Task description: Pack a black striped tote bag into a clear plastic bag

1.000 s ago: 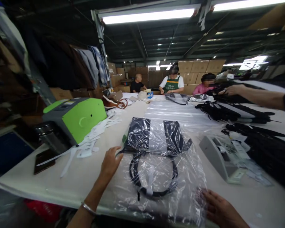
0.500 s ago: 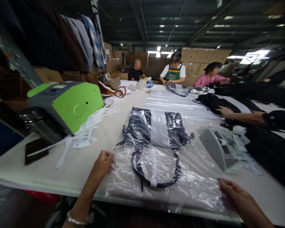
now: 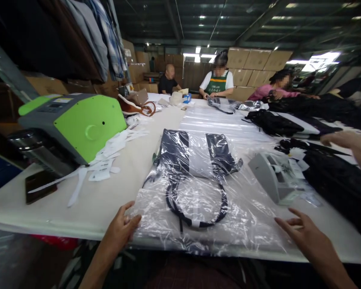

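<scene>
Your right hand [image 3: 308, 237] has opened since the last frame, fingers spread; left hand's [image 3: 118, 226] fingers also apart, contact unclear. Clear bag [image 3: 246, 208] lies near-centre, dark item [image 3: 175, 150] inside; looks spread flat.

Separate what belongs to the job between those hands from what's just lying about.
Seemingly in the job:
clear plastic bag
dark folded item inside it
perhaps the clear sheets beyond

Apparently lying about:
green-and-grey machine
flask
paper labels
grey holder
</scene>
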Tool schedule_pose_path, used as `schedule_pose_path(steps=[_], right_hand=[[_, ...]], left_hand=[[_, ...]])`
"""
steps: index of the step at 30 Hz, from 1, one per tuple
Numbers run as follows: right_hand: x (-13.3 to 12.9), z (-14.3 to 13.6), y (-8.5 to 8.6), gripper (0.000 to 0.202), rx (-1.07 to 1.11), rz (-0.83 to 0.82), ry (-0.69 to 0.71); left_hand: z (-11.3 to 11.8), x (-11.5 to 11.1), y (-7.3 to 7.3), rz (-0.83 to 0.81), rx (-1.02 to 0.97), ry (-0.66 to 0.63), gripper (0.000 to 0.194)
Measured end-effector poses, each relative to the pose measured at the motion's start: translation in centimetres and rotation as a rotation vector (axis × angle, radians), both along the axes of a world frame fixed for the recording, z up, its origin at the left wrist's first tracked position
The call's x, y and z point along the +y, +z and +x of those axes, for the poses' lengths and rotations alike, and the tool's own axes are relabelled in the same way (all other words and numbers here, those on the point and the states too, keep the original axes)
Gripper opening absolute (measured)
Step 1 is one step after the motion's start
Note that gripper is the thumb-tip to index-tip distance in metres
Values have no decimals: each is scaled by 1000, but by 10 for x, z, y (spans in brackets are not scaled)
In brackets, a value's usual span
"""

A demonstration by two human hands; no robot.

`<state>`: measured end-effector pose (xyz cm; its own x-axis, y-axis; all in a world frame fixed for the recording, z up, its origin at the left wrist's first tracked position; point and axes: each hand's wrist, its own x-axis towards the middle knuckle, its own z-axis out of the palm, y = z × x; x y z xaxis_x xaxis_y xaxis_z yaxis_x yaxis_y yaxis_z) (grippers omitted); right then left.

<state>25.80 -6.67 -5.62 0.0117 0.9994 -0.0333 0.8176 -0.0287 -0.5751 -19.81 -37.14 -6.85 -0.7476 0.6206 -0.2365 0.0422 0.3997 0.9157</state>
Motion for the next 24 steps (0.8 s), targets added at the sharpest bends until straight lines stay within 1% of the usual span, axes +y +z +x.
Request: schedule_pose_path(steps=[2,3,4,5,6,7,8,9,10,11,12,15,17,18,20,22,24], right_hand=[[-28,-17,15,66,17,161,53],[-47,-29,22,57,67,184,107],[-68,-44,27,48,148,134,206],[-89,-60,31,39,243,4,346],[-111,-79,31,32,306,-188,523],[-131,-98,30,29,347,-394,735],[-149,-118,27,27,397,-519,965],[-163,-137,22,26,442,-566,1164],[-175,-156,16,26,477,-554,1298],[-183,-172,11,28,505,-515,1393],[-189,-187,7,30,522,-461,1449],[-199,-216,1,49,503,-316,1504],[-203,-226,3,65,447,-209,1509],[-204,-229,5,70,416,-142,1491],[-204,-233,8,67,360,31,1397],[-199,-236,8,56,328,234,1245],[-187,-235,3,41,293,383,1118]], left_hand=[[7,-5,2,44,-14,28,79],[11,-8,3,67,-25,49,79],[13,-10,5,84,-37,72,78],[15,-11,7,94,-49,93,77],[17,-13,9,101,-60,114,77],[18,-13,11,109,-69,130,76],[19,-14,12,120,-74,141,76],[20,-14,13,137,-79,152,76],[20,-15,13,161,-83,164,77],[21,-16,14,187,-87,177,78],[21,-16,14,208,-87,191,80],[23,-19,17,253,-82,212,83],[23,-21,18,269,-78,207,83],[23,-21,17,275,-78,203,83],[22,-23,14,272,-74,196,83],[20,-24,10,268,-69,189,82],[19,-25,6,274,-63,192,82]])
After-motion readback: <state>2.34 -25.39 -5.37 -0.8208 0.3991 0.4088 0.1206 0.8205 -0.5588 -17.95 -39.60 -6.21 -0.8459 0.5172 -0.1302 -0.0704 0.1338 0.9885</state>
